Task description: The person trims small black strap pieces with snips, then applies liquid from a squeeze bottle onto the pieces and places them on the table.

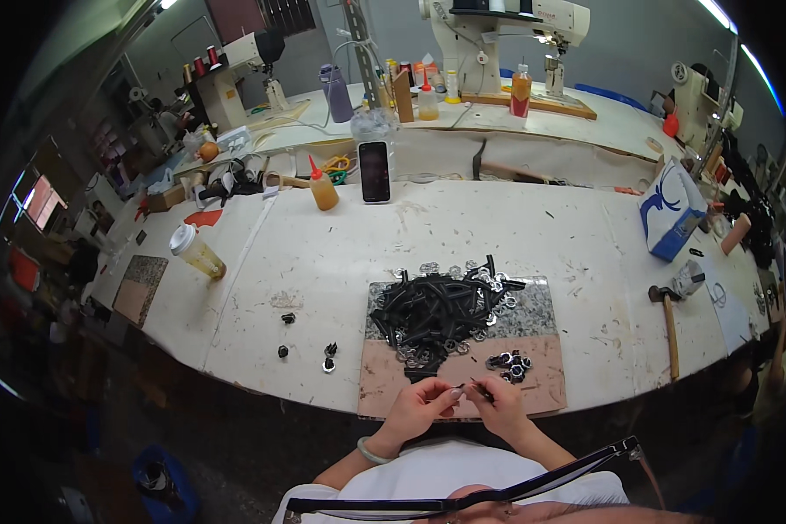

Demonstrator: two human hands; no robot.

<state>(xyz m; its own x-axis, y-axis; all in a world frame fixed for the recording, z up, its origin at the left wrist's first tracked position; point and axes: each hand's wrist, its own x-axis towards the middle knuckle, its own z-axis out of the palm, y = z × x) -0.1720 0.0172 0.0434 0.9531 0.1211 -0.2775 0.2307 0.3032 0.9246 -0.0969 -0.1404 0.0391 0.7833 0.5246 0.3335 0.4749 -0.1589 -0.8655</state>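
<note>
"Where are the hands?"

"The left hand (421,409) and the right hand (502,409) come together over the front edge of the board (380,371), which is speckled grey at the back and pinkish at the front."

"And the grip?"

"On each, thumb and forefinger are pinched together on a small dark piece (460,386). It cannot be told whether both pinch the same one; the fingers cover most of it."

"What lies in front of them?"

"A heap of black strips (437,306), just beyond the hands on the board, with silvery rings (496,301) scattered in it and along its edges. To its right, on the pinkish half, sits a small cluster of black pieces with rings (513,367)."

"Anything off the board?"

"A few small black pieces (288,319) lie on the white table (262,288) to the left, well apart from the heap. Further left stands a lidded cup (197,252). On the right a hammer (672,336) lies with its handle toward the front edge. Behind the heap, a phone (375,172) stands upright near a red-tipped bottle (323,189)."
</note>
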